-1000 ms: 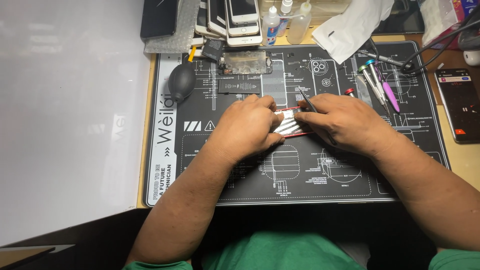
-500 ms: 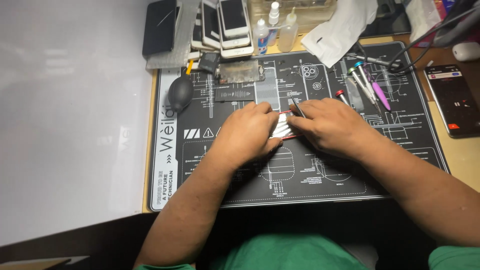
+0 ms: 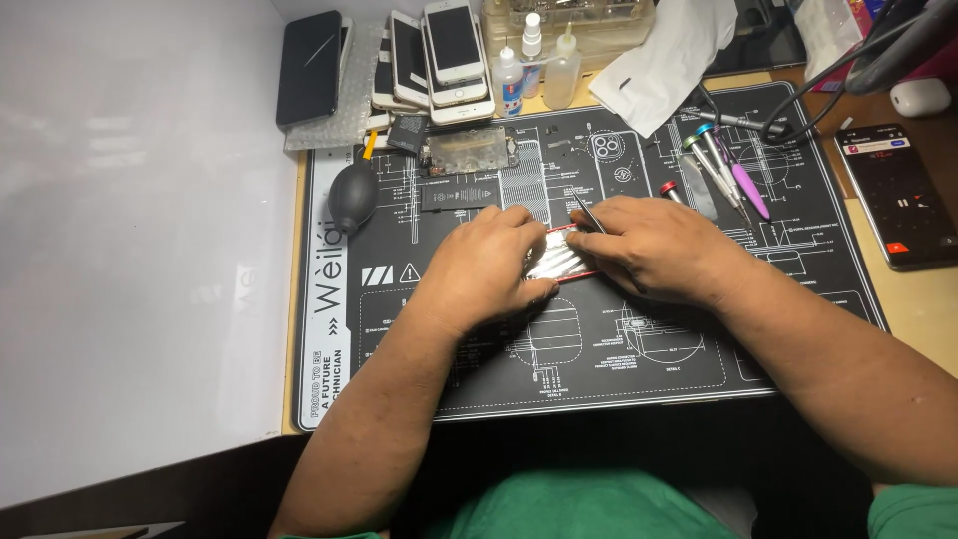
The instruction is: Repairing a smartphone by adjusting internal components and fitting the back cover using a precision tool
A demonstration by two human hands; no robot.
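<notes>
Your left hand point(image 3: 489, 269) lies flat over the red-edged opened phone body point(image 3: 561, 262) in the middle of the black printed rubber work mat point(image 3: 599, 339), its fingers pressed down on it to pin it in place. Your right hand point(image 3: 654, 250) rests against the phone's other end, its grip pinched on a pair of thin dark metal tweezers point(image 3: 587, 213) whose tips point toward the phone's upper edge. Most of the phone is hidden under both hands, so what the tips touch cannot be told.

As I judge it, this is fine work inside the phone. Keep the heel of your right hand planted on the mat so that only the fingertips move. Hold the left hand's pressure even, so the body cannot slide. Keep the tweezers low and nearly flat, and lift only what comes freely.

The slim screwdrivers with coloured caps point(image 3: 723, 165) lie well apart to your right, and the black rubber air-blower bulb point(image 3: 352, 196) sits at the mat's upper left.
</notes>
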